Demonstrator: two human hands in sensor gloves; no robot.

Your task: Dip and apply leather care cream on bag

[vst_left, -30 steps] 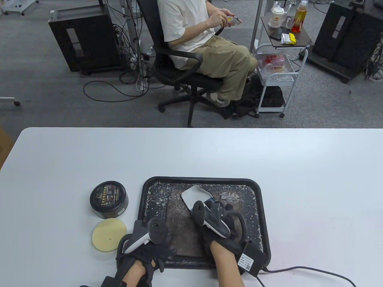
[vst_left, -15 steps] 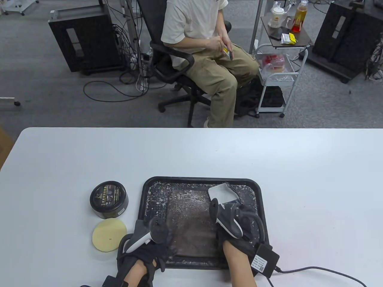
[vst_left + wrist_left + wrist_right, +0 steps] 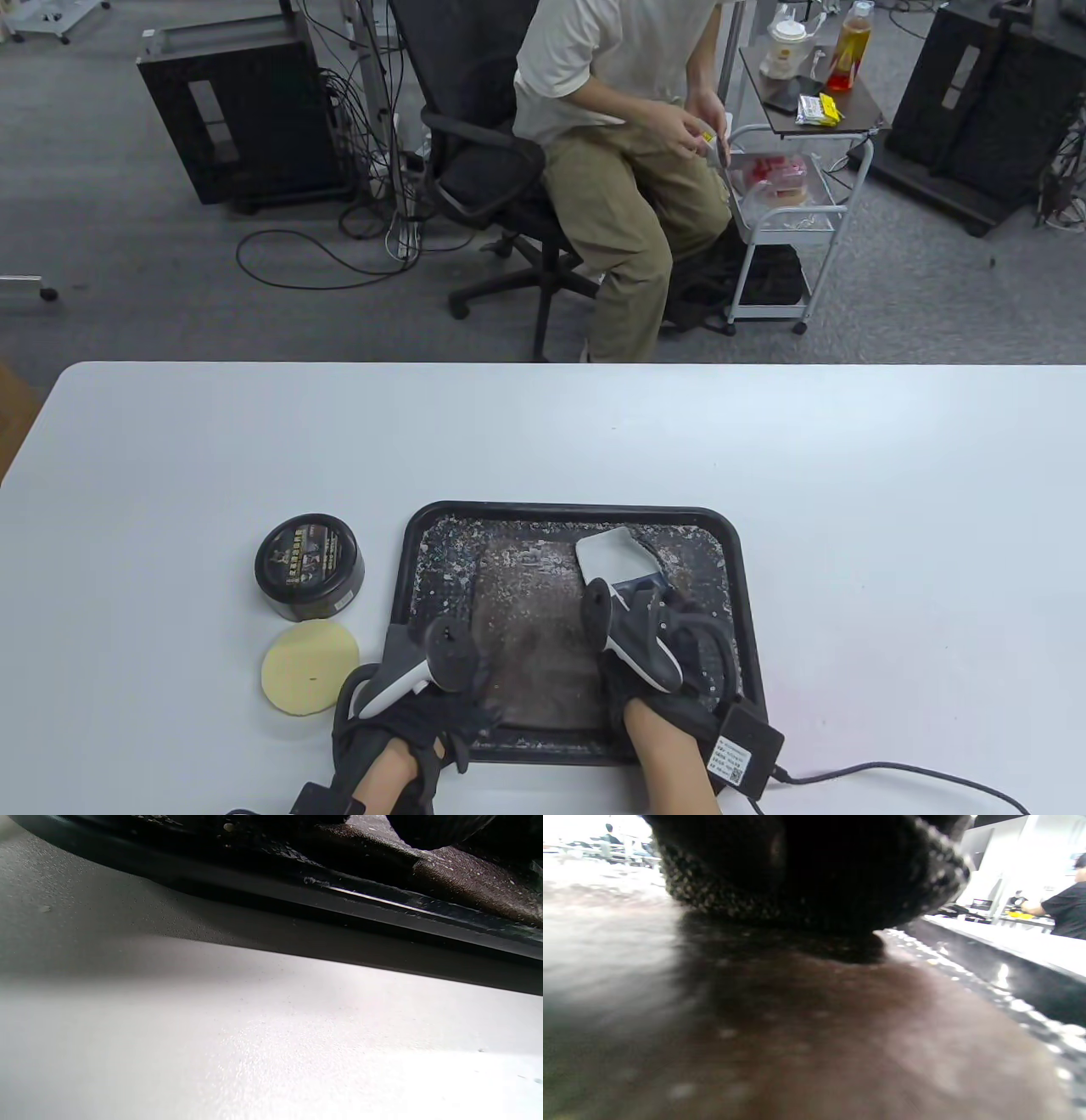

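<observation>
Bag (image 3: 530,628) lies flat in tray (image 3: 412,552), brown, cream-speckled. Right hand (image 3: 653,654) gripping white cloth (image 3: 607,556) shifted left since 0.5 s ago. Left hand (image 3: 424,713) grip: can't tell.

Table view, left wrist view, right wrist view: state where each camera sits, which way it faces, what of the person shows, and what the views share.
Table view: high over the near edge, looking down and outward at the white table, black plastic tray, brown leather bag; left hand and right hand show.
Left wrist view: low above the table, facing the tray's near rim; gloved fingers at top.
Right wrist view: just above the bag; dark glove fills the top.
All three share the tray and bag.
</observation>
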